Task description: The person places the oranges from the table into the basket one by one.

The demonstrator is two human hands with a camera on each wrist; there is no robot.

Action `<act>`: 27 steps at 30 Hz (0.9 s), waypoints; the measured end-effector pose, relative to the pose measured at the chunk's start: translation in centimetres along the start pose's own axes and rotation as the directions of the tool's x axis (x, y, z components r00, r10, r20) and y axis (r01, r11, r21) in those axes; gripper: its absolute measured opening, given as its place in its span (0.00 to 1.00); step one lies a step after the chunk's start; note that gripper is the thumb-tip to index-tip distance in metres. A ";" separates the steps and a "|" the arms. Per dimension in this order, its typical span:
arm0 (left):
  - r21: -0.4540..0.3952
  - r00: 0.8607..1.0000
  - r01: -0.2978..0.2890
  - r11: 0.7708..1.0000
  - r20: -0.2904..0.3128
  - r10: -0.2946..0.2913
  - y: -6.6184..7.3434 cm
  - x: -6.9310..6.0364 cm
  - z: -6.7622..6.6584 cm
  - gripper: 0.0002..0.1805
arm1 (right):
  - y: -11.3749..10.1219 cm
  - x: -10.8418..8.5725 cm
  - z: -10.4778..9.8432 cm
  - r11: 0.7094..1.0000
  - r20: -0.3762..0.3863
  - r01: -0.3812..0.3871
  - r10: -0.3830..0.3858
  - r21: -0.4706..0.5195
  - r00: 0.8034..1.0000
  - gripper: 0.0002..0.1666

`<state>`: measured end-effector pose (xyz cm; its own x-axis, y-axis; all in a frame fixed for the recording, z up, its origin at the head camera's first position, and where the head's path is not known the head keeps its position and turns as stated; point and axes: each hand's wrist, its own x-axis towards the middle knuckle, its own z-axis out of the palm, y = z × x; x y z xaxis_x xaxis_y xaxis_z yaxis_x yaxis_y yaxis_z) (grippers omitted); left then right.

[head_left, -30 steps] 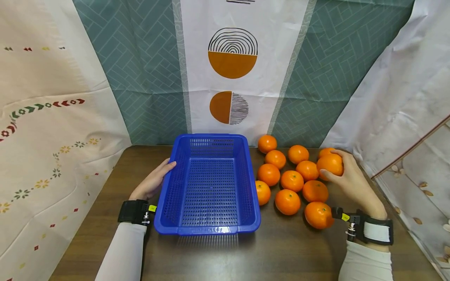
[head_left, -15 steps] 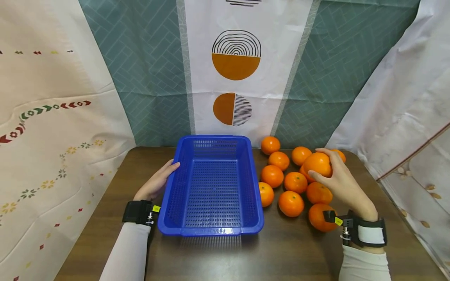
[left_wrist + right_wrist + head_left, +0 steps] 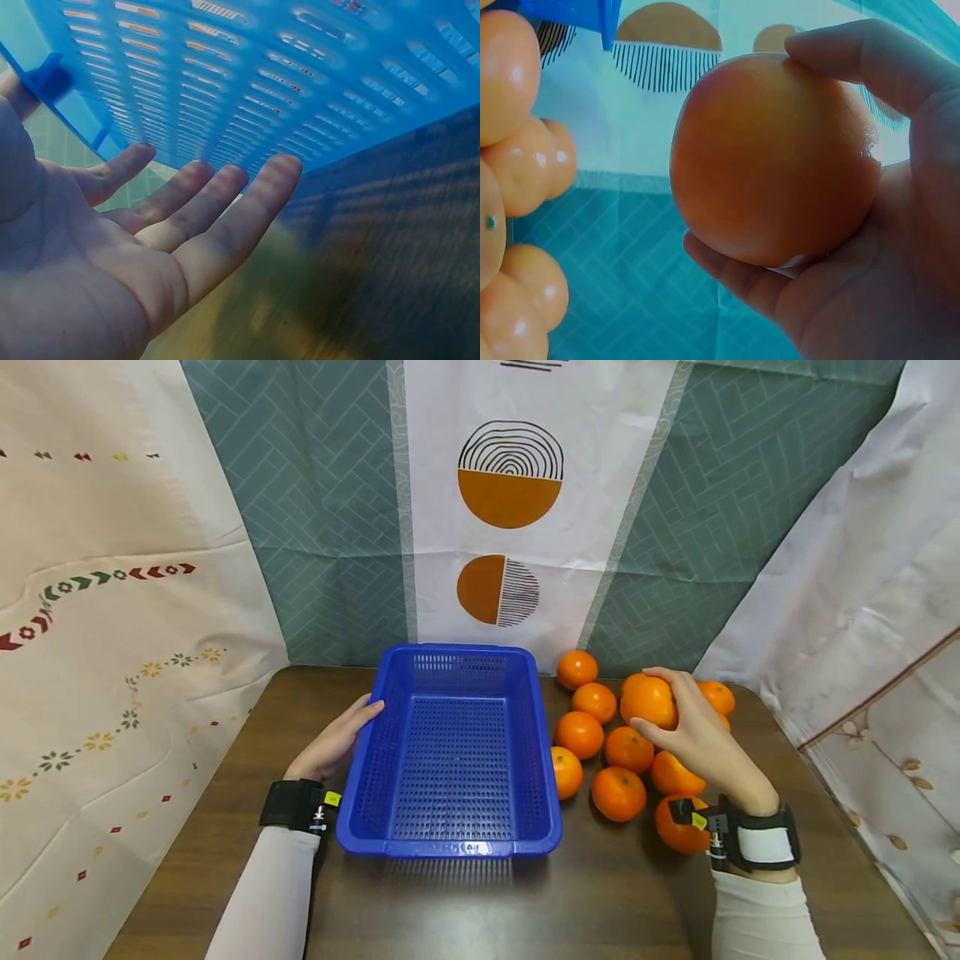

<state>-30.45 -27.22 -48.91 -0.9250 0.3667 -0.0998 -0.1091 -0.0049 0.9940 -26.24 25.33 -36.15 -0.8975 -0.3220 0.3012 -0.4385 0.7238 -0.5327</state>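
Note:
My right hand [image 3: 699, 727] grips a mandarin orange [image 3: 648, 703], thumb on one side and fingers on the other. In the right wrist view this mandarin [image 3: 769, 165] fills the middle, raised above the others. My left hand [image 3: 335, 743] holds the left rim of a blue plastic basket [image 3: 450, 848]. Its thumb lies over the rim, while the fingers [image 3: 232, 232] reach along the slotted outer wall in the left wrist view. The basket's perforated floor shows with nothing on it.
Several loose mandarins [image 3: 618, 793] lie on the brown wooden table [image 3: 600, 902] right of the basket, one close against its right wall [image 3: 567, 772]. A patterned cloth [image 3: 330, 527] hangs behind the table, with pale cloths at both sides.
My right hand has carried the mandarin leftward over the other fruit, uncovering mandarins at the back right. The left hand keeps its place on the basket rim. The head view has shifted slightly.

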 end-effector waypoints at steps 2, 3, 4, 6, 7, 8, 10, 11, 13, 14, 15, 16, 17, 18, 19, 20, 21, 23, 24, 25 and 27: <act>0.002 1.000 -0.004 1.000 0.000 0.004 -0.1 0.0 -0.1 0.31 | -0.3 0.3 0.1 1.000 0.010 0.017 -0.017 -0.008 1.000 0.39; 0.004 1.000 -0.006 1.000 -0.001 0.006 -0.2 0.0 -0.1 0.31 | -0.4 0.5 0.2 1.000 0.017 0.025 -0.025 -0.011 1.000 0.39; 0.004 1.000 -0.008 1.000 -0.001 0.008 -0.2 0.0 -0.1 0.31 | -0.5 0.6 0.2 1.000 0.026 0.030 -0.030 -0.009 0.999 0.39; 0.004 1.000 -0.015 1.000 0.000 0.015 -0.3 0.1 -0.1 0.32 | -0.6 0.7 0.4 1.000 0.042 0.031 -0.031 -0.006 0.999 0.39; -0.002 1.000 -0.018 1.000 0.005 0.018 -0.4 0.1 -0.1 0.32 | -0.6 0.7 0.5 1.000 0.049 0.029 -0.029 -0.004 0.998 0.39; -0.007 1.000 -0.023 1.000 0.011 0.023 -0.4 0.2 -0.1 0.32 | -0.7 0.7 0.6 1.000 0.056 0.028 -0.028 -0.004 0.998 0.39; -0.023 0.999 -0.029 0.999 0.018 0.030 -0.4 0.2 0.0 0.31 | -0.8 0.9 0.8 1.000 0.068 0.025 -0.025 0.000 0.997 0.39; -0.029 0.999 -0.031 0.999 0.018 0.032 -0.3 0.2 0.0 0.31 | -0.9 1.0 0.9 1.000 0.074 0.025 -0.025 0.002 0.997 0.39; -0.041 0.999 -0.032 0.999 0.021 0.033 -0.2 0.2 0.0 0.30 | -1.0 1.3 1.0 1.000 0.089 0.022 -0.022 0.006 0.996 0.39; -0.041 0.999 -0.032 0.999 0.018 0.033 -0.2 0.3 0.0 0.30 | -1.1 1.5 1.0 1.000 0.099 0.019 -0.020 0.012 0.995 0.39; -0.041 0.999 -0.030 0.999 0.016 0.031 -0.1 0.3 0.0 0.30 | -1.2 1.7 1.0 1.000 0.107 0.017 -0.019 0.017 0.994 0.39; -0.040 0.999 -0.028 0.999 0.014 0.029 -0.1 0.2 -0.1 0.30 | -1.4 1.9 1.1 1.000 0.114 0.016 -0.018 0.022 0.993 0.39; -0.036 1.000 -0.026 0.999 0.009 0.026 -0.1 0.2 -0.1 0.30 | -1.5 2.1 1.1 1.000 0.122 0.015 -0.018 0.026 0.992 0.39; -0.034 1.000 -0.023 0.999 0.006 0.023 -0.1 0.2 -0.1 0.30 | -1.6 2.3 1.2 0.999 0.128 0.015 -0.019 0.028 0.992 0.39; -0.027 1.000 -0.021 0.999 0.003 0.021 -0.1 0.2 -0.1 0.31 | -1.8 2.6 1.2 0.999 0.132 0.018 -0.023 0.036 0.991 0.38; -0.017 1.000 -0.018 1.000 -0.003 0.018 -0.1 0.2 -0.1 0.31 | -1.9 2.8 1.3 0.999 0.135 0.024 -0.030 0.040 0.990 0.38; -0.009 1.000 -0.016 1.000 -0.005 0.016 -0.1 0.2 -0.1 0.32 | -2.0 3.1 1.3 0.999 0.138 0.031 -0.037 0.042 0.990 0.38; 0.007 1.000 -0.012 1.000 -0.010 0.012 -0.2 0.2 -0.2 0.33 | -2.3 3.6 1.4 0.998 0.147 0.045 -0.052 0.048 0.988 0.37; 0.011 1.000 -0.010 1.000 -0.010 0.010 -0.2 0.2 -0.1 0.33 | -2.5 3.8 1.4 0.997 0.152 0.054 -0.061 0.047 0.987 0.37; 0.014 1.000 -0.008 1.000 -0.010 0.008 -0.2 0.2 -0.1 0.33 | -2.6 4.0 1.4 0.997 0.157 0.061 -0.068 0.049 0.985 0.37; 0.011 1.000 -0.006 1.000 -0.008 0.007 -0.3 0.2 -0.1 0.33 | -2.9 4.4 1.5 0.996 0.166 0.075 -0.081 0.041 0.983 0.37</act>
<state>-30.64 -27.28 -49.19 -0.9286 0.3591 -0.0936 -0.0992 0.0029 0.9951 -28.98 20.89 -34.43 -0.8542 -0.4767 0.2076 -0.5063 0.6719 -0.5405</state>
